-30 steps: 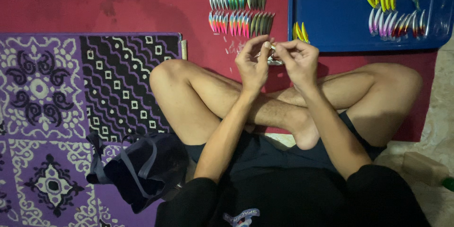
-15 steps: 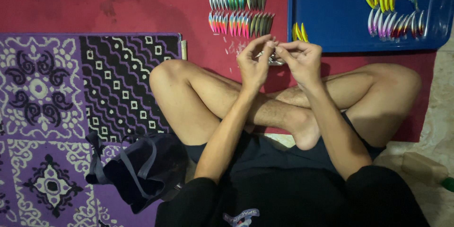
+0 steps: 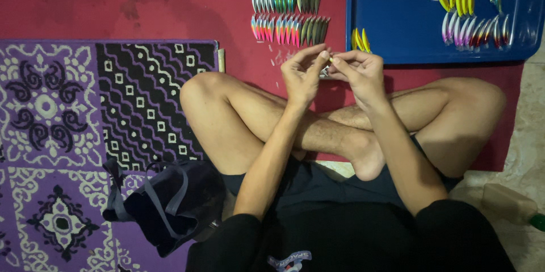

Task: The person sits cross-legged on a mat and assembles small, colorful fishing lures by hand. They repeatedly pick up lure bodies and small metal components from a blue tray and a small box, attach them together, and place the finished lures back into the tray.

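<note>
Now, cross-legged on a red floor:
Left hand point(image 3: 302, 73): fingertips pinched on one end of a small lure point(image 3: 328, 65), partly hidden.
Right hand point(image 3: 359, 71): fingers clamped on the other end, touching the left.
Lure: held between both hands, above the knees, just short of the blue tray point(image 3: 397, 28).
Nearby: sorted lure rows point(image 3: 286, 8) on the floor, dark bag point(image 3: 167, 204) on the purple mat point(image 3: 51, 136).
Advice: probably best kept firm, close, with small movements only.

Three lure rows point(image 3: 286, 5) on red mat; one blue tray point(image 3: 397, 28); one dark bag point(image 3: 170, 204).
</note>
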